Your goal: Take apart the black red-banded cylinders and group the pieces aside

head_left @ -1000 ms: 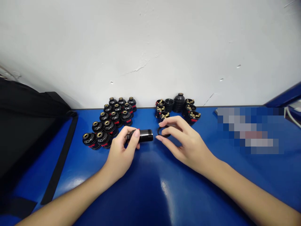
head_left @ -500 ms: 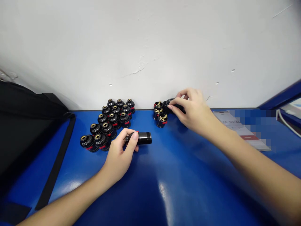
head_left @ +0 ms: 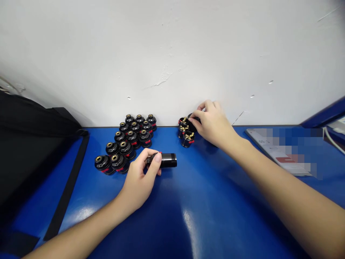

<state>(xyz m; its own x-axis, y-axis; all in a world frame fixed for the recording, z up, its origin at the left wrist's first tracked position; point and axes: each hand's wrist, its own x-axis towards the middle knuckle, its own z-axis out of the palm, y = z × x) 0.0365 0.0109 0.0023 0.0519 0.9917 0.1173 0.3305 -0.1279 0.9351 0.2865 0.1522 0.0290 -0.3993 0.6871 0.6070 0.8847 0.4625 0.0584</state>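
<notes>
The left hand point(head_left: 142, 176) pinches a black cylinder point(head_left: 169, 160) over open blue tabletop point(head_left: 151, 223), the right hand point(head_left: 211, 124) (grip, I cannot tell) at black parts point(head_left: 193, 126) near the back edge point(head_left: 167, 127).

In front of me there is a pale grey-white wall point(head_left: 172, 46), which has small dents point(head_left: 271, 82) and one rough patch point(head_left: 163, 81). My tabletop point(head_left: 221, 201) is blue and glossy, and its far edge runs along the wall. Light makes whitish reflections point(head_left: 189, 221) on it. At my right, a blue bar point(head_left: 326, 110) stands slanted.
</notes>
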